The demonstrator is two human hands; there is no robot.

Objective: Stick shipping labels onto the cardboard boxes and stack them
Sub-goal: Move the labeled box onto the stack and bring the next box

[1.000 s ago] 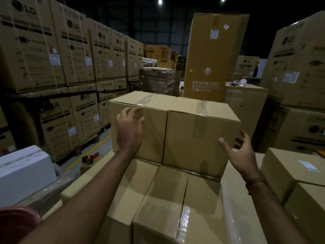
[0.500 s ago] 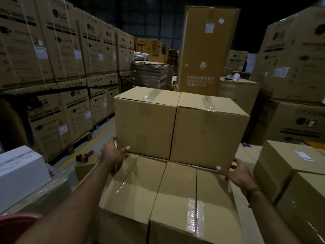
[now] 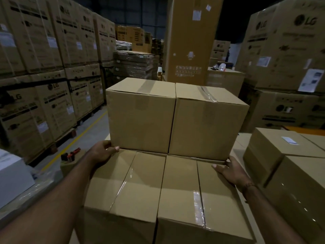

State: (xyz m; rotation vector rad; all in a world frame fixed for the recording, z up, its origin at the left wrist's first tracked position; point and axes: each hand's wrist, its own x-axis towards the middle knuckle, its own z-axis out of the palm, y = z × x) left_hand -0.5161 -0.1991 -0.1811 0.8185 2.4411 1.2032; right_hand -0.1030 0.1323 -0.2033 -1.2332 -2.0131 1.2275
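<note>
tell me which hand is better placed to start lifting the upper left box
Left. The left hand already sits at the lower left corner of the upper left box, thumb against its bottom edge. The right hand is at the far corner of the upper right box, away from it.

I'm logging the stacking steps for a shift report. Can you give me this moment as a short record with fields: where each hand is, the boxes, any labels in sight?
left hand: at the lower left corner of the upper left box, thumb on its front face
right hand: at the lower right corner of the upper right box, fingers spread
upper boxes: side by side, taped shut, standing on the lower boxes
label seen: white label on a box to the right
labels on upper boxes: none visible from this side
</note>
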